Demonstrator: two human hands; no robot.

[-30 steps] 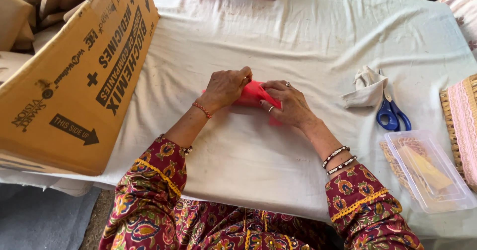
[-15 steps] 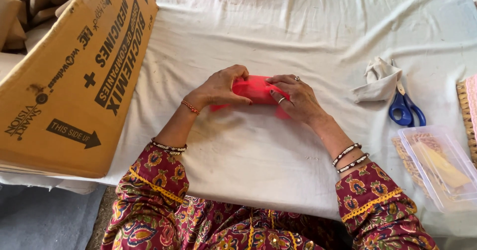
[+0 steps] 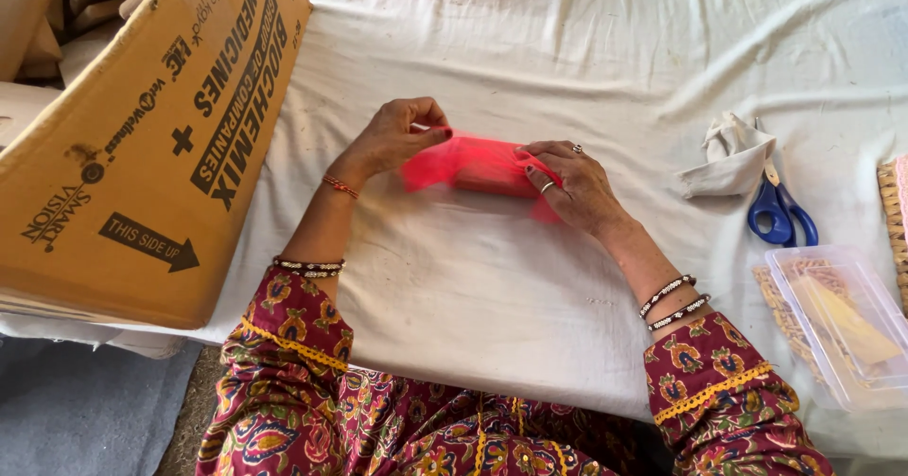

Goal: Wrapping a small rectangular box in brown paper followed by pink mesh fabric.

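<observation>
1. Holding a piece of bright pink fabric (image 3: 478, 166) between both hands, I have it lying low over the middle of the white cloth (image 3: 530, 306) that covers the table.
2. My left hand (image 3: 392, 137) is curled shut, thumb and fingertips pinching the left end of the pink piece and lifting that end a little.
3. My right hand (image 3: 575, 185) lies over the right end, fingers bent and pressing down on it, so that hand is closed on the fabric too.
4. As far as I can judge, the piece is gathered or folded into a narrow band rather than spread flat. It is blurred, so I cannot tell how neat the folds are or whether any stitching is on it.
5. The blue-handled scissors (image 3: 780, 209) lie well off to my right beside a crumpled white scrap (image 3: 730, 157), neither in hand.
6. A clear plastic box (image 3: 842, 329) with yellowish bits sits near my right forearm, and a large cardboard carton (image 3: 156, 131) stands to my left.
7. My guess is the shaping is midway: held, not yet set down.
</observation>
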